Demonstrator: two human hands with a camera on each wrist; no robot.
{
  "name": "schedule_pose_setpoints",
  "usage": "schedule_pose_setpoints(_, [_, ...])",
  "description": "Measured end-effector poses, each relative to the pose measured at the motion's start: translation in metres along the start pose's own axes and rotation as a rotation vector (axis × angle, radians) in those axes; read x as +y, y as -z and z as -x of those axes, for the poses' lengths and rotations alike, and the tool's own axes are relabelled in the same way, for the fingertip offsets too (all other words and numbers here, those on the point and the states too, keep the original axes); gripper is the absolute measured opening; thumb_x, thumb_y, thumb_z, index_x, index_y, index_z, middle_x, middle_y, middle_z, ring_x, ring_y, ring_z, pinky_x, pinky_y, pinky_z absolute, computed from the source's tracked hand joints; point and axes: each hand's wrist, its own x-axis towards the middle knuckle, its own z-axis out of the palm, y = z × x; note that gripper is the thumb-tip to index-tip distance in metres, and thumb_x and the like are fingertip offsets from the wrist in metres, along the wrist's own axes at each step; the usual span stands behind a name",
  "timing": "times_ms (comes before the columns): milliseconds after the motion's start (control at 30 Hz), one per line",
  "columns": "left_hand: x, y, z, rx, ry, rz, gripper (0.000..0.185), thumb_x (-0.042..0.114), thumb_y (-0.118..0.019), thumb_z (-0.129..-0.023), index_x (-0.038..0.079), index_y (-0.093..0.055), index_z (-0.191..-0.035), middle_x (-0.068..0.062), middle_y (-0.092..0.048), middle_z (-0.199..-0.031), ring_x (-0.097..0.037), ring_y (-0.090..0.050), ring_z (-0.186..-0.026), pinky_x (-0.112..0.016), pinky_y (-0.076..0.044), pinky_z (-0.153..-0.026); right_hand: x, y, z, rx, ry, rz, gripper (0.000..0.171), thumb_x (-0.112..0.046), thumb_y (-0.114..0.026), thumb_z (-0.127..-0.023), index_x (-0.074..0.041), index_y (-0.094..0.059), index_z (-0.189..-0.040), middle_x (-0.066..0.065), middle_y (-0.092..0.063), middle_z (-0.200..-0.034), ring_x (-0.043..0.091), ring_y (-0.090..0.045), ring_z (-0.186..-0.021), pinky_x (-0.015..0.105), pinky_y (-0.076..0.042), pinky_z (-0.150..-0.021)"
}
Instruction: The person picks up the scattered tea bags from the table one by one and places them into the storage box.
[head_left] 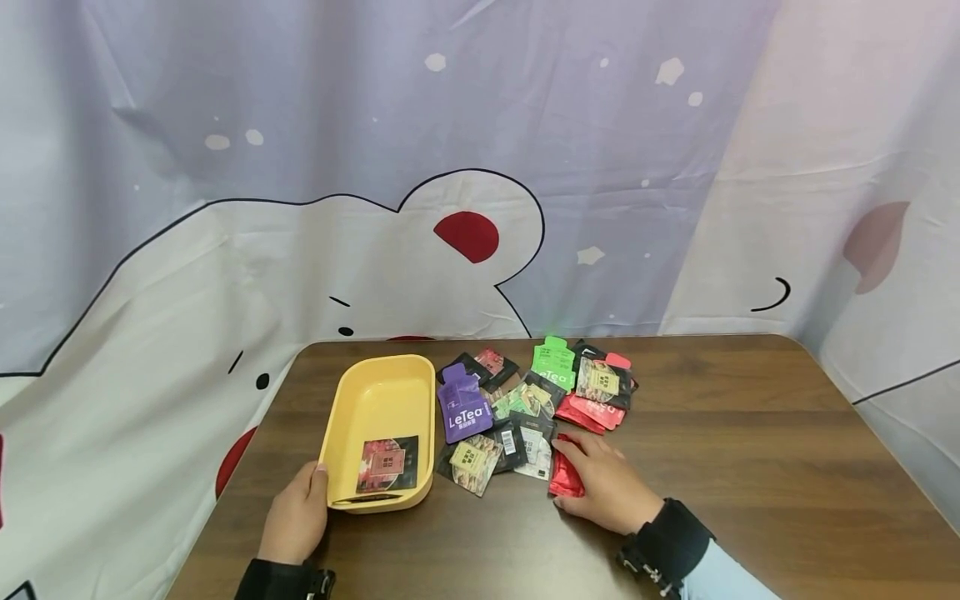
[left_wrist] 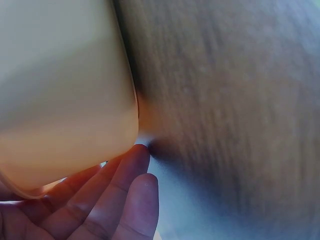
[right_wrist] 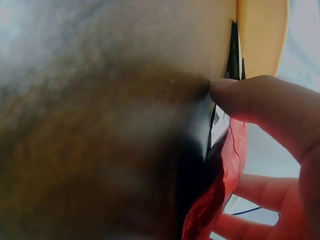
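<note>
A yellow tray [head_left: 347, 398] stands at the left of the table, holding a red-and-black tea packet [head_left: 387, 465] and another packet edge-on along its near wall. My left hand [head_left: 296, 512] grips the tray's near left side, thumb at the rim; in the left wrist view the fingers [left_wrist: 135, 172] reach against its outside. To the right, my right hand [head_left: 603, 483] holds a red packet [head_left: 566, 473] between thumb and fingers, low over the table. In the right wrist view the shiny red packet [right_wrist: 231, 160] shows between the thumb [right_wrist: 250, 97] and the fingers.
Between tray and right hand lies a loose pile of packets: a purple one [head_left: 463, 408], a green one [head_left: 553, 364], red ones [head_left: 596, 410] and several black or patterned ones. A printed curtain [head_left: 375, 267] hangs behind the brown wooden table [head_left: 750, 450].
</note>
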Motion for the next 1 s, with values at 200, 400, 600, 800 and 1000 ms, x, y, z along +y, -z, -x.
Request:
schedule_pose_setpoints(200, [0.0,0.0,0.001,0.005,-0.004,0.0,0.055,0.034,-0.024,-0.111,-0.004,-0.043,-0.145,-0.031,-0.051,-0.143,-0.05,-0.049,-0.133,-0.064,-0.04,-0.106,-0.001,0.002,0.0,-0.008,0.014,-0.014,0.065,-0.034,-0.084,-0.078,-0.011,-0.062,-0.134,0.018,-0.053,-0.141,0.037,-0.054,-0.127,0.058,-0.046,-0.103])
schedule_pose_setpoints(400, [0.0,0.0,-0.001,-0.002,0.013,0.001,0.056,0.035,-0.022,-0.111,-0.004,-0.042,-0.146,-0.031,-0.049,-0.145,-0.049,-0.047,-0.135,-0.064,-0.039,-0.108,-0.002,0.001,0.0,0.001,-0.002,-0.028,0.052,-0.022,-0.077,-0.079,-0.013,-0.062,-0.128,0.013,-0.056,-0.136,0.028,-0.055,-0.119,0.05,-0.051,-0.098])
schedule_pose_setpoints(600, [0.0,0.0,-0.001,-0.005,0.012,-0.001,0.056,0.034,-0.022,-0.111,-0.004,-0.042,-0.146,-0.031,-0.05,-0.145,-0.05,-0.047,-0.135,-0.064,-0.039,-0.107,-0.004,0.004,-0.002,0.038,-0.027,-0.04,0.04,-0.012,-0.068,-0.082,-0.011,-0.063,-0.121,0.007,-0.061,-0.126,0.024,-0.059,-0.114,0.047,-0.051,-0.097])
schedule_pose_setpoints(800, [0.001,0.0,0.0,-0.008,0.018,0.005,0.057,0.037,-0.021,-0.111,-0.003,-0.041,-0.147,-0.03,-0.049,-0.145,-0.049,-0.047,-0.135,-0.064,-0.038,-0.107,-0.004,0.009,-0.002,0.111,-0.001,-0.038,0.033,-0.003,-0.071,-0.083,-0.007,-0.067,-0.115,0.006,-0.066,-0.117,0.025,-0.063,-0.11,0.046,-0.052,-0.098])
schedule_pose_setpoints(1000, [0.001,-0.001,0.001,0.007,0.005,0.004,0.054,0.033,-0.023,-0.111,-0.003,-0.043,-0.145,-0.03,-0.051,-0.144,-0.049,-0.048,-0.134,-0.064,-0.039,-0.107,-0.004,0.014,-0.003,0.169,0.04,-0.025,0.031,0.004,-0.073,-0.081,-0.008,-0.068,-0.109,0.005,-0.068,-0.109,0.022,-0.065,-0.103,0.044,-0.054,-0.094])
